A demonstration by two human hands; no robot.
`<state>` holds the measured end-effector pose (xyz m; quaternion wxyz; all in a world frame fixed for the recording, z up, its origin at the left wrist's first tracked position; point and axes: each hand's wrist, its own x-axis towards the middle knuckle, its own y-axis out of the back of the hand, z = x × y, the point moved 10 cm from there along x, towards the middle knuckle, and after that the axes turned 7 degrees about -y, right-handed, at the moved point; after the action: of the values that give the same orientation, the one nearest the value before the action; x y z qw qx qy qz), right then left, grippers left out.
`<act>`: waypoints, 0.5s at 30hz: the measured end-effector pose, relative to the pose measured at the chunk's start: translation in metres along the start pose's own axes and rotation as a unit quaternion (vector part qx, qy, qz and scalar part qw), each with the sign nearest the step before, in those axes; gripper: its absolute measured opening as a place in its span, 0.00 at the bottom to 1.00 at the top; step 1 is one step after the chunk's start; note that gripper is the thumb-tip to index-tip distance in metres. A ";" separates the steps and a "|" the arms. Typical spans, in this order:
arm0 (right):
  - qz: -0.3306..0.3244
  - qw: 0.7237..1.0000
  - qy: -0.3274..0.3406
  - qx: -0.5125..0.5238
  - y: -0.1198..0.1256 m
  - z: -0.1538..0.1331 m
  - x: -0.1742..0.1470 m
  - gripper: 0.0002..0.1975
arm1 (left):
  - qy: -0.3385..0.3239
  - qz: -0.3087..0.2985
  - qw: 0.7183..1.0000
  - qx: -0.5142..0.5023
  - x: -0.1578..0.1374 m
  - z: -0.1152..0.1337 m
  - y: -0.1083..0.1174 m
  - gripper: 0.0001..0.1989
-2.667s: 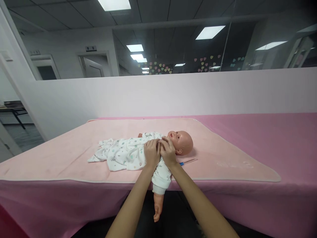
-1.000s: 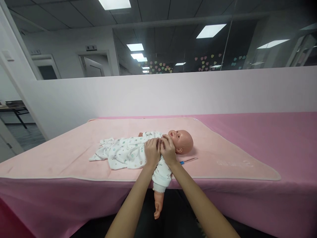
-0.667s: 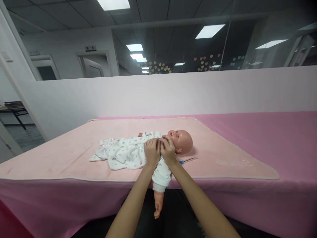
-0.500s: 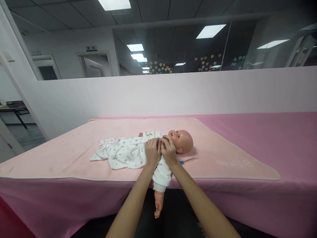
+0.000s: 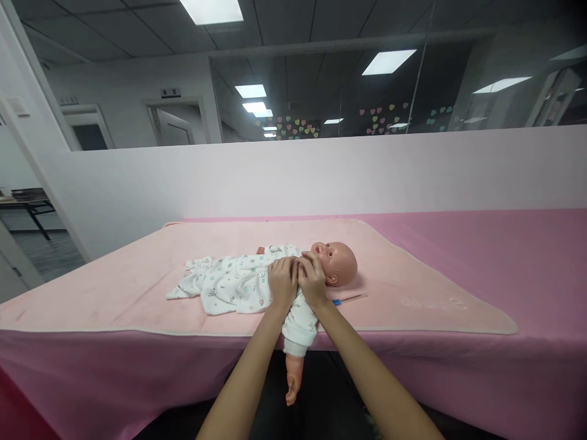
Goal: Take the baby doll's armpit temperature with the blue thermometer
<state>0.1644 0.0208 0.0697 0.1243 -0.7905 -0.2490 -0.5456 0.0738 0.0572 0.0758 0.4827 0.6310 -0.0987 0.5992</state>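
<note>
My two hands meet near the middle of the frame, side by side and touching or nearly so, neither one spread. My left hand [image 5: 283, 280] lies back up on the chest of the doll [image 5: 257, 275], its fingers bent down toward the collar. My right hand [image 5: 312, 280] is arched beside it, just below the chin, fingers curled in and thumb side toward the left one. Both touch the suit [image 5: 236, 290] at the neck; the fingertips are hidden, so I cannot tell whether they pinch cloth.

The doll lies on its back across the centre, head [image 5: 342, 263] right of my hands, legs toward the left. Its near sleeve [image 5: 300, 327] runs down between my wrists, and the arm [image 5: 294, 376] hangs over the edge at lower centre. A blue-ended stick [image 5: 352, 298] lies on the blanket [image 5: 114, 275], just right of my right wrist.
</note>
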 end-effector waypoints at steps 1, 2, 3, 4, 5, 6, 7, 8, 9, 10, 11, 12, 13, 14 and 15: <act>0.002 1.000 0.002 -0.002 0.000 0.000 0.000 0.12 | -0.001 -0.001 1.000 -0.001 0.000 0.000 0.000 0.10; 0.003 1.000 0.004 -0.004 0.000 0.000 0.000 0.12 | -0.001 -0.002 1.000 -0.002 0.000 0.000 0.000 0.10; 0.004 1.000 0.006 -0.005 0.000 0.000 0.000 0.12 | -0.002 -0.002 1.000 -0.002 0.000 0.000 0.000 0.10; 0.006 1.000 0.008 -0.006 0.001 0.000 0.000 0.12 | -0.003 -0.001 1.000 -0.002 0.000 0.000 0.000 0.10; 0.007 1.000 0.010 -0.006 0.001 -0.001 0.000 0.12 | -0.004 -0.001 1.000 -0.001 0.000 0.000 0.000 0.10; 0.009 1.000 0.012 -0.006 0.001 -0.001 0.000 0.12 | -0.003 0.000 1.000 -0.001 0.000 0.000 0.000 0.10; 0.011 1.000 0.014 -0.007 0.002 -0.002 0.000 0.12 | -0.002 0.001 1.000 -0.002 0.000 0.000 0.000 0.10; 0.013 1.000 0.015 -0.007 0.002 -0.002 0.000 0.11 | -0.001 0.001 1.000 -0.002 0.000 0.000 0.000 0.09; 0.013 1.000 0.014 -0.008 0.002 -0.002 0.000 0.11 | 0.000 0.001 1.000 -0.003 0.000 -0.001 0.000 0.09; 0.013 1.000 0.011 -0.008 0.002 -0.002 0.001 0.12 | 0.001 0.000 1.000 -0.003 0.000 -0.001 -0.001 0.10; 0.012 1.000 0.007 -0.008 0.002 -0.001 0.001 0.12 | 0.001 0.001 1.000 -0.004 0.000 -0.001 -0.001 0.10; 0.010 1.000 0.002 -0.006 0.001 0.000 0.001 0.12 | 0.000 0.001 1.000 -0.003 0.000 -0.001 -0.001 0.10; 0.007 1.000 -0.001 -0.004 0.001 0.001 0.001 0.12 | 0.001 0.002 1.000 -0.003 0.000 -0.001 -0.001 0.10; 0.006 1.000 -0.003 -0.001 0.000 0.001 0.001 0.12 | 0.001 0.002 1.000 -0.001 0.000 -0.001 -0.001 0.10; 0.006 1.000 -0.004 0.002 0.000 0.002 0.001 0.12 | 0.002 0.002 1.000 0.000 0.000 -0.001 -0.001 0.10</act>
<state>0.1661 0.0216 0.0696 0.1278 -0.7937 -0.2456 -0.5416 0.0741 0.0581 0.0749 0.4817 0.6297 -0.0995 0.6013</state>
